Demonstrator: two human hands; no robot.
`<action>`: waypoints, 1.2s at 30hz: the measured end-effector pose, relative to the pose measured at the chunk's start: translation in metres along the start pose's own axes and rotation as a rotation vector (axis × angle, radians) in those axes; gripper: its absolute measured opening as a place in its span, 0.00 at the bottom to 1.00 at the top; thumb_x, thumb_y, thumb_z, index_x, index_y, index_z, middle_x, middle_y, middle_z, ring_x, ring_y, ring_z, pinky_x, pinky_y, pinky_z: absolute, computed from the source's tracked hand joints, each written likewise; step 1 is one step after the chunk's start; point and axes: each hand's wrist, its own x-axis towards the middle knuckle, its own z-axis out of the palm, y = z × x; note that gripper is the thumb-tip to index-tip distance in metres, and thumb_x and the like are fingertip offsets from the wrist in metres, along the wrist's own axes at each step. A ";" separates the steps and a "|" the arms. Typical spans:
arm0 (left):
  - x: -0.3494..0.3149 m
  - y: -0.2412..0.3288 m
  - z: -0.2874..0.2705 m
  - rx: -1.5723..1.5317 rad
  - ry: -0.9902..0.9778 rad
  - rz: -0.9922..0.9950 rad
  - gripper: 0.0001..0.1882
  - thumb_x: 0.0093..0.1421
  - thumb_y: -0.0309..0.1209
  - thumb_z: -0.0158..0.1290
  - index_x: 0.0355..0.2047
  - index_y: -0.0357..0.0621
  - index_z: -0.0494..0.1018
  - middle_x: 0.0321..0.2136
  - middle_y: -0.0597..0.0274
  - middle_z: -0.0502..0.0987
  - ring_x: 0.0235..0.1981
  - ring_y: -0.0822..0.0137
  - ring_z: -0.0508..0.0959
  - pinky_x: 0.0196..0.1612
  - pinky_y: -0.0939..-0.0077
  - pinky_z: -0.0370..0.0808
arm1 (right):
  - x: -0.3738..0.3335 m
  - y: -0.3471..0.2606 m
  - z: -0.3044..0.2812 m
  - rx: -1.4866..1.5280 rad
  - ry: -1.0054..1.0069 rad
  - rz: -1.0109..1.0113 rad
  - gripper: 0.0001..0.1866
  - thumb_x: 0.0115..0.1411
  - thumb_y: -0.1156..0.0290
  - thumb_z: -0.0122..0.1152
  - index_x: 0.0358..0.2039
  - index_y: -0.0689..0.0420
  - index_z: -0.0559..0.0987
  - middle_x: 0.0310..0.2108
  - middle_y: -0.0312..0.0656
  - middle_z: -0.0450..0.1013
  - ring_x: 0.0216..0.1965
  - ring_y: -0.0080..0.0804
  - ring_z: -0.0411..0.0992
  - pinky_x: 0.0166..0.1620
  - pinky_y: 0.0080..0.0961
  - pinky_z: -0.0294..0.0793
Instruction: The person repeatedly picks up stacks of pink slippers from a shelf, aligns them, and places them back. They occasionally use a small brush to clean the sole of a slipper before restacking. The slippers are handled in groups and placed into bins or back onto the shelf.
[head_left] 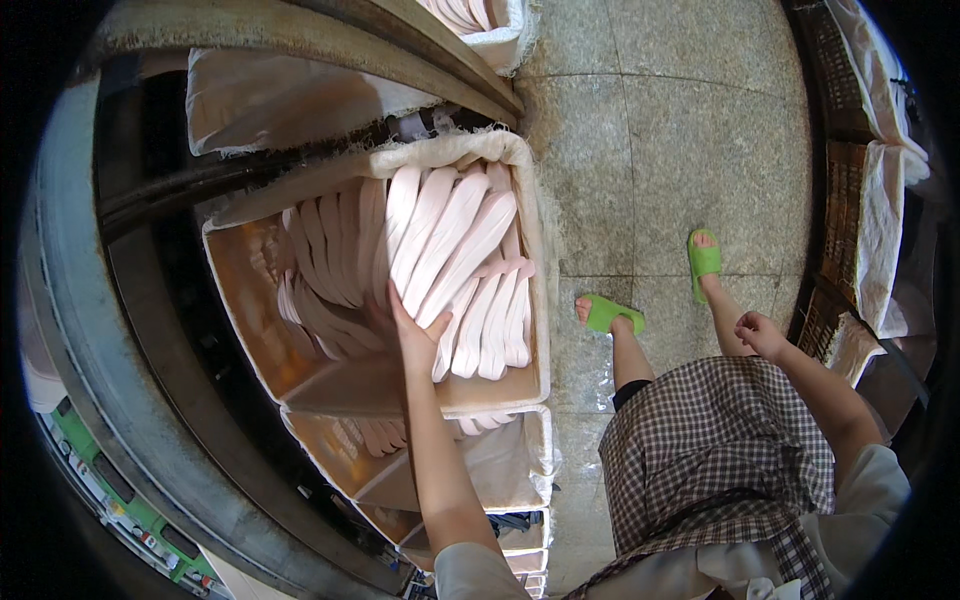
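My left hand (416, 335) reaches into a cloth-lined bin (540, 240) at the centre. Its thumb and fingers close round the near ends of several long, pale pink-white bundles (445, 235) that look like hanks of yarn. These lie fanned side by side over other bundles (340, 240) of the same kind in shadow. A shorter group of bundles (495, 320) sits just right of the hand. My right hand (763, 336) is in the air above the floor to the right, fingers curled inward, with nothing visible in it.
Nearer me stands another lined bin (500, 470) with similar bundles, and more follow behind it. Curved metal rails (300, 40) run above and left of the bins. Tiled floor (700, 130) lies to the right, with brown crates (840, 220) draped in white cloth along its far side.
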 end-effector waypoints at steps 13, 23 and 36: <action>-0.083 0.222 0.069 0.204 0.079 -0.149 0.46 0.55 0.44 0.56 0.63 0.36 0.42 0.61 0.36 0.48 0.61 0.42 0.54 0.61 0.58 0.57 | -0.032 -0.014 -0.078 -0.054 -0.077 -0.273 0.13 0.55 0.65 0.57 0.35 0.61 0.75 0.28 0.41 0.73 0.30 0.29 0.70 0.35 0.28 0.71; -0.177 0.488 -0.129 -0.494 0.033 0.448 0.24 0.56 0.29 0.55 0.53 0.41 0.63 0.49 0.55 0.70 0.49 0.60 0.72 0.52 0.65 0.69 | -0.060 -0.014 -0.277 -0.444 0.462 -0.116 0.13 0.50 0.71 0.55 0.34 0.66 0.75 0.35 0.55 0.74 0.40 0.49 0.73 0.43 0.38 0.72; 0.136 0.244 -0.419 -0.214 0.990 0.044 0.32 0.57 0.35 0.55 0.59 0.40 0.56 0.51 0.49 0.64 0.46 0.49 0.72 0.46 0.63 0.74 | -0.117 -0.228 -0.183 -0.473 0.171 -0.239 0.20 0.53 0.63 0.58 0.44 0.59 0.76 0.40 0.50 0.75 0.43 0.45 0.73 0.47 0.35 0.71</action>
